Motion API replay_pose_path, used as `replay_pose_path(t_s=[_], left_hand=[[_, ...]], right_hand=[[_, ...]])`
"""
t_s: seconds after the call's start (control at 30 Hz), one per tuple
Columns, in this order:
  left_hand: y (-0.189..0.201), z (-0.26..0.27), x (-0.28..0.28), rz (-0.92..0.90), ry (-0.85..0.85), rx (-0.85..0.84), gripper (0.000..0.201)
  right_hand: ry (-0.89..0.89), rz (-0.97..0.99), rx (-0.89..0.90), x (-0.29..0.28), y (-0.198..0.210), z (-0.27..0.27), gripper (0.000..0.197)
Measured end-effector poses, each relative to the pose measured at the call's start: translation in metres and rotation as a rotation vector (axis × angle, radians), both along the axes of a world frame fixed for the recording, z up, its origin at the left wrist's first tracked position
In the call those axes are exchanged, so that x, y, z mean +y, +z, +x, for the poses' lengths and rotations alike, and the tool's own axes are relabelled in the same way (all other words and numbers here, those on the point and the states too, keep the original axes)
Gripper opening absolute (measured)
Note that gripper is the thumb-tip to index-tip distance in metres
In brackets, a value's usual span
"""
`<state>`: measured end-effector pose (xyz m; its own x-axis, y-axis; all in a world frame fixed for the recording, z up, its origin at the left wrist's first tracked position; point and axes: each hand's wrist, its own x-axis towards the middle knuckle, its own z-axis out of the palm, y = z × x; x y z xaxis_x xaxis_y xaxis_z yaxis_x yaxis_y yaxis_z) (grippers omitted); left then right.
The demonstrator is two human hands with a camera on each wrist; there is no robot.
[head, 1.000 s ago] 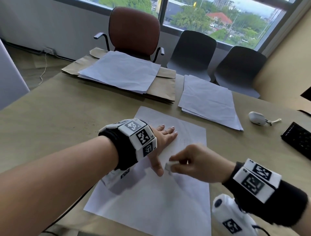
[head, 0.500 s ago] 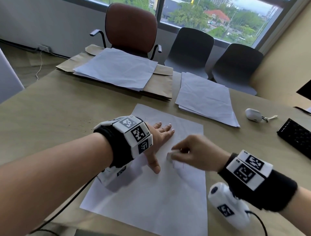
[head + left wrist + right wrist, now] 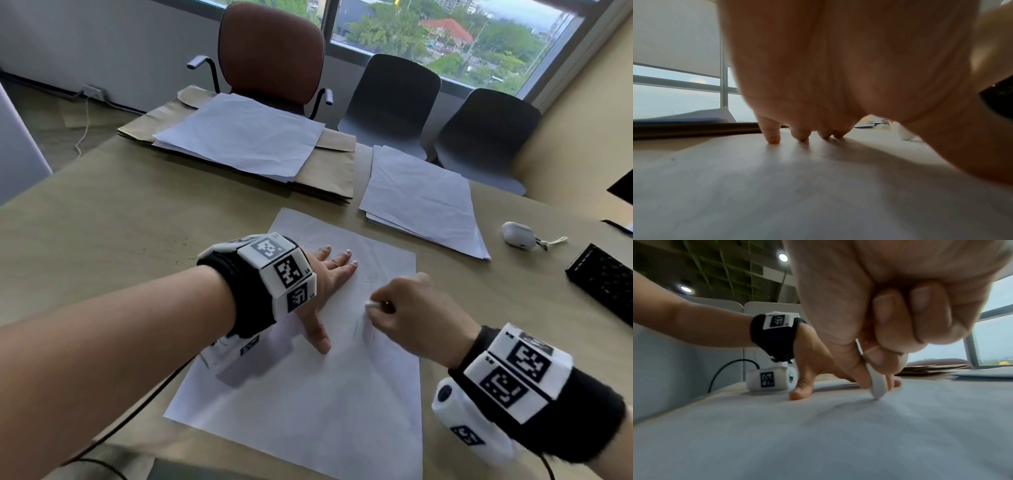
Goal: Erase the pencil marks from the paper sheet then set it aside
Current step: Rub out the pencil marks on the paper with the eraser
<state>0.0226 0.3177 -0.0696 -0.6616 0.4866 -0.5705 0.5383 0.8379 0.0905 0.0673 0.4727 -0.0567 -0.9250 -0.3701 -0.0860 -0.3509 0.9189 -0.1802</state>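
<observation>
Right fingers (image 3: 890, 340) were pinching the eraser (image 3: 877, 386), tip down on the sheet (image 3: 308, 404) at the table's (image 3: 102, 240) near edge; left hand (image 3: 329, 274) lay flat, fingers spread, pressing it.

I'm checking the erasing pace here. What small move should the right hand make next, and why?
Probably another short rub with the eraser over the faint pencil marks just below it. The right hand pinches it tip-down on the paper sheet, and the left hand presses the sheet flat.
</observation>
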Motion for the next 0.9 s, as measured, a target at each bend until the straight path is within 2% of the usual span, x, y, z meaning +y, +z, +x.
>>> replay_pose_path(t_s=[0.13, 0.23, 0.33, 0.5, 0.57, 0.7, 0.83, 0.9], left_hand=[[-0.001, 0.000, -0.001, -0.010, -0.010, 0.011, 0.131], [0.000, 0.000, -0.001, -0.003, -0.005, 0.012, 0.130], [0.000, 0.000, 0.000, 0.001, -0.003, 0.006, 0.130], [-0.003, 0.000, -0.001, 0.000, -0.014, 0.023, 0.130], [-0.004, -0.001, -0.001, 0.004, -0.015, 0.024, 0.131], [-0.005, -0.001, 0.000, 0.006, -0.007, 0.025, 0.132], [-0.005, -0.001, -0.001, 0.013, -0.015, 0.025, 0.132], [-0.006, -0.001, -0.002, 0.015, -0.019, 0.032, 0.132]], right_hand=[[0.167, -0.033, -0.046, -0.015, -0.005, 0.013, 0.030], [0.055, 0.045, -0.036, -0.003, -0.002, 0.006, 0.041], [-0.033, 0.094, 0.021, 0.001, 0.002, 0.005, 0.042], [0.179, -0.023, -0.050, -0.026, -0.006, 0.017, 0.030], [0.144, -0.007, -0.058, -0.019, -0.005, 0.013, 0.035], [-0.043, 0.091, 0.020, -0.004, 0.003, 0.008, 0.042], [0.115, 0.015, -0.008, -0.030, -0.002, 0.014, 0.038], [0.134, -0.002, -0.043, -0.031, -0.004, 0.014, 0.036]])
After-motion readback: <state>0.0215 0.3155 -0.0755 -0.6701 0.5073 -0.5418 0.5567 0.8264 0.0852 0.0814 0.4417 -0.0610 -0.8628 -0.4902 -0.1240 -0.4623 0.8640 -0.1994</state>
